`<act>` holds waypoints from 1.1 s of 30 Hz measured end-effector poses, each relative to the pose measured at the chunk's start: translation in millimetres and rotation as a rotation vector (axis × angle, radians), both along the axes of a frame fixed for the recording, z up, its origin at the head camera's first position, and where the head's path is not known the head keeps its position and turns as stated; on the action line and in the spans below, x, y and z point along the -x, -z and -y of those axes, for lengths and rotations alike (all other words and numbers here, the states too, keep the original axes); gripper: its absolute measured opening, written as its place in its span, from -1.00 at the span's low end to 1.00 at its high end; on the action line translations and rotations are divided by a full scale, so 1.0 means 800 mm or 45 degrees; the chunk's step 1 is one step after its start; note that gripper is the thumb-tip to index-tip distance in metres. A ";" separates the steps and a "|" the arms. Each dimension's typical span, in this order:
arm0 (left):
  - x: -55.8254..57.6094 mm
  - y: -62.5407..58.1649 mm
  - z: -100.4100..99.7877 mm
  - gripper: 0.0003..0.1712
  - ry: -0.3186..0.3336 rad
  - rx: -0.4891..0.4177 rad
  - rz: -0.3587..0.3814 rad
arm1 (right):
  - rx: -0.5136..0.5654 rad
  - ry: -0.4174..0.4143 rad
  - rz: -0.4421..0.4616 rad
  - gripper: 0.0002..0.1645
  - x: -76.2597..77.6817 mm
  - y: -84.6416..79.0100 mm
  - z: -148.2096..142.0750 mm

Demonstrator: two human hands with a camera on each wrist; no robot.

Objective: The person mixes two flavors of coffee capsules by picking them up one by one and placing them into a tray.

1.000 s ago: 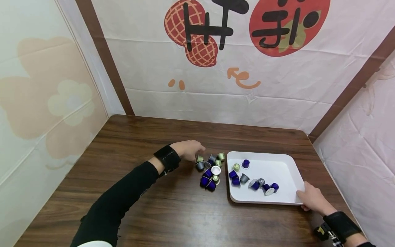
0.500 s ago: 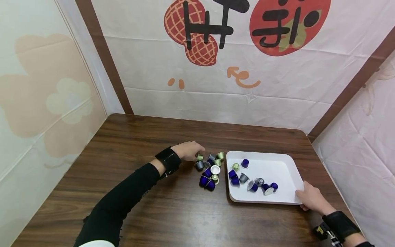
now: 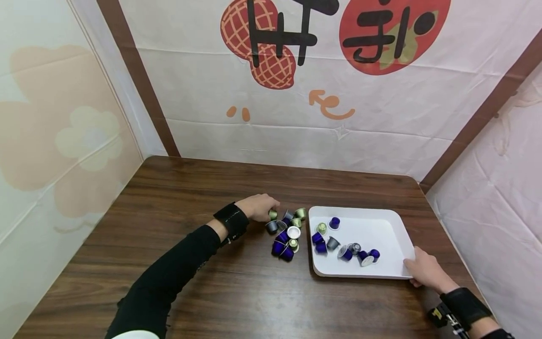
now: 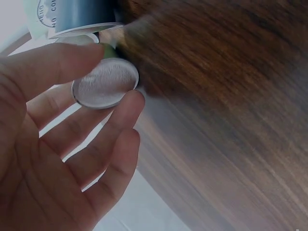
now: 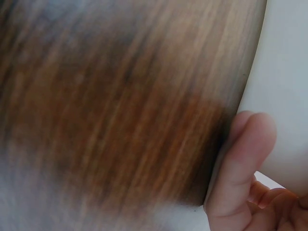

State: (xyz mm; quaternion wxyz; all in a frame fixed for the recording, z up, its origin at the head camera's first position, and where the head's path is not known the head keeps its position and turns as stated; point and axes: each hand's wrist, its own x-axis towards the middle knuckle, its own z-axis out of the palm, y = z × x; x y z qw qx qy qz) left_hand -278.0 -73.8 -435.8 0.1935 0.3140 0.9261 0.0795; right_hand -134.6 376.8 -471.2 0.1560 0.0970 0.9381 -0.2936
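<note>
My left hand (image 3: 258, 207) pinches a green coffee capsule (image 3: 273, 215) at the far left of a loose pile. In the left wrist view its silver foil lid (image 4: 107, 83) faces the camera, with thumb and fingertips at the rim. A dark grey-blue capsule (image 4: 89, 12) lies right behind it. The pile also has several blue capsules (image 3: 286, 254), more green ones and a capsule with its white lid (image 3: 293, 232) up. At the near right corner of a white tray (image 3: 391, 240), my right hand (image 3: 425, 269) grips the rim, thumb on top.
Inside the tray, blue capsules (image 3: 374, 254), a grey capsule (image 3: 333, 243) and a green one (image 3: 322, 228) lie scattered, mostly left and front. The wooden table (image 3: 228, 292) ends at fabric walls (image 3: 262, 146) at the back and sides.
My left fingers have closed in on the green capsule at the pile's left edge. My right hand stays on the tray corner. The head view has shifted slightly.
</note>
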 end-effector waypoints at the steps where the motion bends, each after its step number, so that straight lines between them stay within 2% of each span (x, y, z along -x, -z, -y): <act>1: 0.000 0.001 0.000 -0.53 -0.010 0.011 -0.004 | 0.001 -0.002 -0.002 -0.45 0.000 0.000 0.000; 5: 0.001 0.001 0.004 -0.40 -0.063 0.039 -0.009 | -0.001 -0.004 -0.005 -0.46 0.000 -0.001 0.000; 8: 0.001 0.000 0.006 -0.39 -0.086 0.034 -0.008 | -0.001 -0.006 0.003 -0.46 0.001 -0.002 0.000; 17: 0.000 -0.015 0.001 -0.48 -0.041 -0.057 -0.059 | -0.008 -0.026 0.019 -0.46 -0.001 -0.003 0.001; 20: -0.003 -0.025 -0.009 -0.54 -0.001 -0.083 -0.065 | -0.004 -0.034 0.010 -0.46 0.000 -0.003 0.001; 27: -0.010 -0.048 -0.041 -0.86 0.077 -0.189 -0.060 | -0.008 -0.050 0.010 -0.44 0.001 -0.003 -0.001; 33: -0.017 -0.059 -0.077 -0.90 0.125 -0.211 -0.069 | 0.027 -0.050 0.001 -0.48 -0.001 -0.002 -0.002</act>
